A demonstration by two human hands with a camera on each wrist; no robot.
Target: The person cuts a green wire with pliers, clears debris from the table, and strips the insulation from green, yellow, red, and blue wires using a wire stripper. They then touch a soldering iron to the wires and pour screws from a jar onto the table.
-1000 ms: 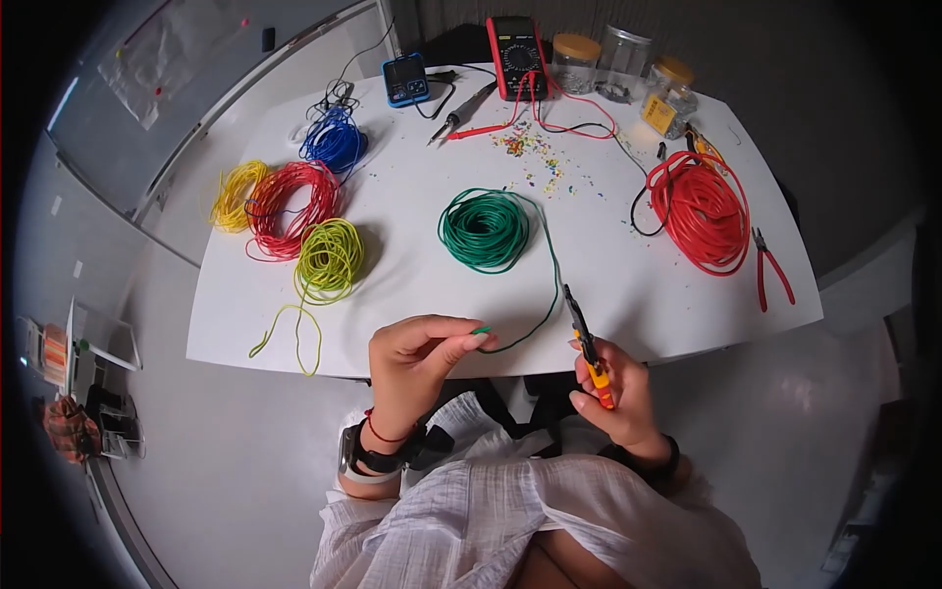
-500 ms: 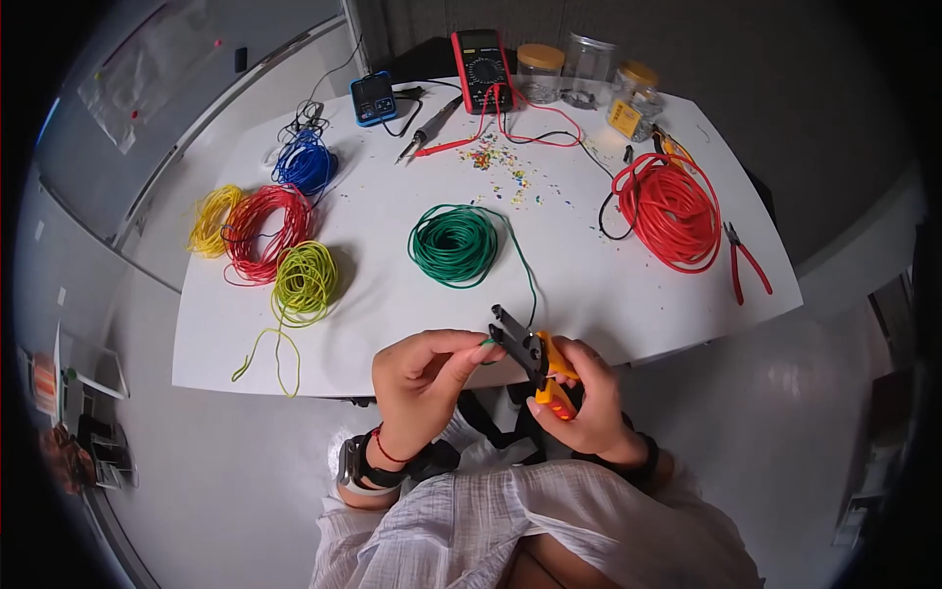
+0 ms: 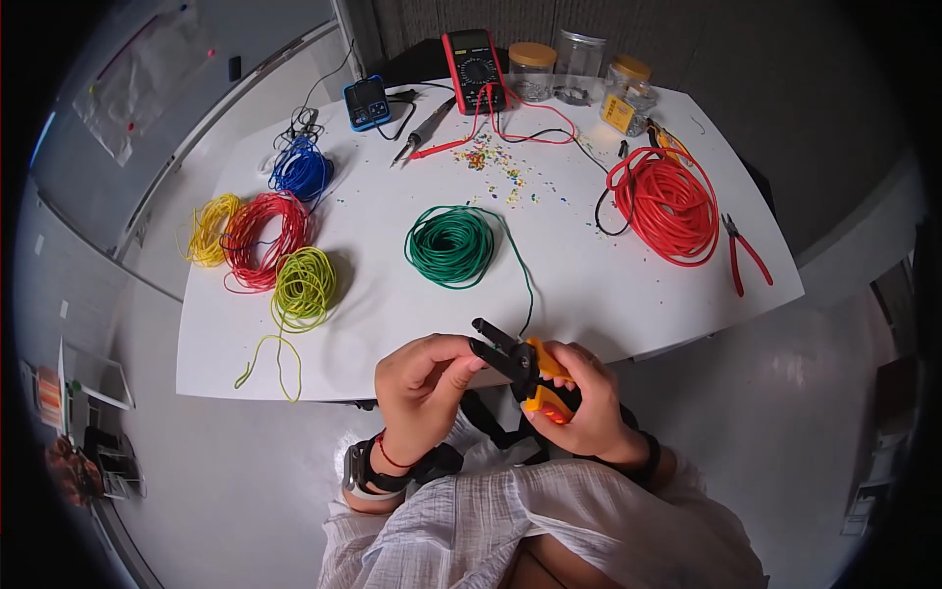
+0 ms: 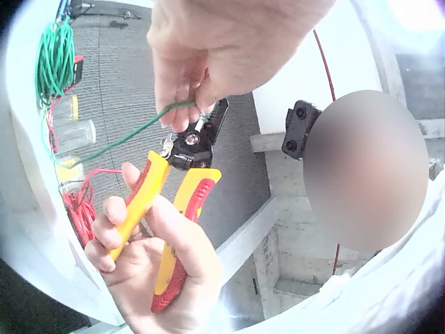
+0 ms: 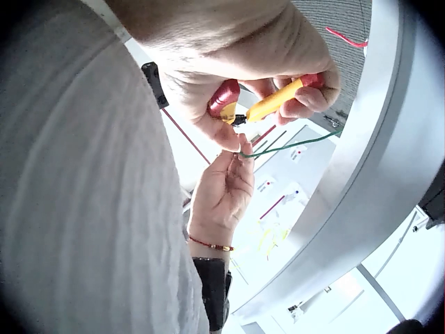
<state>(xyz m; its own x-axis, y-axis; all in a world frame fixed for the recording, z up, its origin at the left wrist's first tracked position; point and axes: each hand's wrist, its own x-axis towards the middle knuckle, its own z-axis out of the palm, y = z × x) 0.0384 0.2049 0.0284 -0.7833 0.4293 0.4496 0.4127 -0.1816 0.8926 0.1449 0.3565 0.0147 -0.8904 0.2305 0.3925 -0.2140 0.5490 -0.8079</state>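
My left hand [image 3: 417, 378] pinches the end of a green wire [image 4: 132, 139] between thumb and fingertips. That wire runs back over the table edge to a green coil [image 3: 432, 267] lying mid-table. In my right hand [image 3: 594, 412] are wire strippers [image 3: 525, 363] with black jaws and yellow-and-red handles. The handles are spread, with the fingers around one and the thumb side against the other. The stripper jaws are parted, their tips right at the left fingertips, which partly hide the wire end.
Blue, yellow, red and lime wire coils [image 3: 304, 294] lie on the left. A thick red coil [image 3: 667, 211] and red-handled cutters [image 3: 736, 260] lie on the right. Behind are a multimeter [image 3: 476, 74], a soldering iron [image 3: 427, 128], jars [image 3: 533, 74] and scattered colourful bits [image 3: 510, 177].
My right hand has brought the wire strippers left, from apart to right at the left fingertips. Their jaws have opened wider. The left hand keeps its pinch on the wire.
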